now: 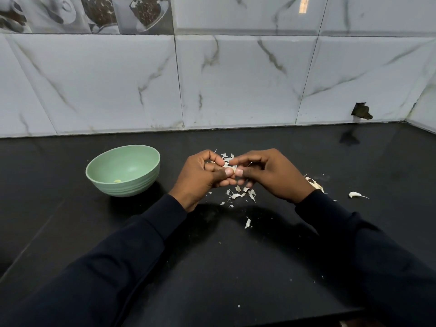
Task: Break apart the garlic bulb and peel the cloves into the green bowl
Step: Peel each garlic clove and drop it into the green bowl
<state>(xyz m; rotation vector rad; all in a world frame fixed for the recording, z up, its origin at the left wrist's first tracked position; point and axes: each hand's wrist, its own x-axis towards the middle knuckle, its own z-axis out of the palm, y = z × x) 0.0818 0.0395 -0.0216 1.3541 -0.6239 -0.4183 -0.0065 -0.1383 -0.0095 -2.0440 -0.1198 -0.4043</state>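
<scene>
- The clove [229, 165] is small, light and firm. Its skin is thin, dry and brittle, and I judge it will tear into flakes rather than come off whole.
- Peeled flesh is likely slick, so the best hold is a pinch at the two ends, with a nail working the skin's loose edge.
- The left hand [200, 178] has its fingers curled and pinches the clove between thumb and forefinger.
- The right hand [273, 175] is curled too, with thumb and forefinger tips on the clove's right end or on its skin; I cannot tell which.
- The clove sits between the two hands, above the counter [212, 256], mostly hidden by fingertips.
- Skins [240, 195] lie scattered just under and beyond the hands.
- The bowl [122, 188] stands left of the left hand, near but apart, with a pale peeled piece [117, 181] inside.
- An unpeeled clove [355, 194] lies well right of the right hand.
- Bulb scraps [313, 184] lie just beside the right wrist.
</scene>
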